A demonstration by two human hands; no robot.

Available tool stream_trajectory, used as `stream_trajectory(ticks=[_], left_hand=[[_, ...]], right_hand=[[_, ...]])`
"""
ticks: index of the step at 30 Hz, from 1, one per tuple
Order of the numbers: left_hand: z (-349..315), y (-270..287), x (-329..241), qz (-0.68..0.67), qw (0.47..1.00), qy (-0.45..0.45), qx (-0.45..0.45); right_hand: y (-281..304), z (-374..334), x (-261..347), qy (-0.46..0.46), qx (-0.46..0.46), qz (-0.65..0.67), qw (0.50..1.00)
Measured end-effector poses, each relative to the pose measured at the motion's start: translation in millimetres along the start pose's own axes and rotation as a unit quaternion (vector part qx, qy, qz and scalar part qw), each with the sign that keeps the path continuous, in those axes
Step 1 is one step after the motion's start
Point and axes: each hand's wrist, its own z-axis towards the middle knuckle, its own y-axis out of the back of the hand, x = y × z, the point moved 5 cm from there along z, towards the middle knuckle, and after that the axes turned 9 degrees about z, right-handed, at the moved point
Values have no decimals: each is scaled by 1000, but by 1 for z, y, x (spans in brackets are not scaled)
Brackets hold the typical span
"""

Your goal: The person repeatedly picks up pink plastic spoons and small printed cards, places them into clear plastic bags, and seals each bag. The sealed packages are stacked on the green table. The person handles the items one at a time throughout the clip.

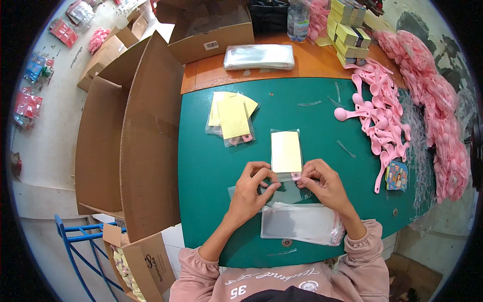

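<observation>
A clear plastic bag (286, 177) lies in front of me on the green table, with a pale yellow card (286, 152) inside it. The end of a pink spoon handle (296, 176) shows below the card. My left hand (253, 190) pinches the bag's near left edge between thumb and fingertips. On the other side, my right hand (324, 184) pinches the near right edge beside the spoon handle. Close to my wrists rests a stack of empty clear bags (297, 221). Several filled bags with yellow cards (233, 117) are piled farther left.
Loose pink spoons (375, 113) are heaped at the right, near small printed cards (397, 176) and long bundles of bagged pink spoons (432, 110). At the back sit a pack of clear bags (259, 57) and banded card stacks (350, 38). Large cardboard boxes (151, 136) border the left side.
</observation>
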Motion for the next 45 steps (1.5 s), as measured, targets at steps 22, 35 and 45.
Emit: stream_trajectory(ticks=[22, 35, 45], left_hand=[[-4, -13, 3, -131, 987, 90, 26], [14, 46, -26, 329, 924, -41, -192], [7, -18, -24, 165, 976, -100, 97]], right_hand=[[-8, -2, -3, -95, -42, 93, 990], [118, -88, 31, -124, -295, -675, 665], [124, -89, 28, -99, -311, -523, 787]])
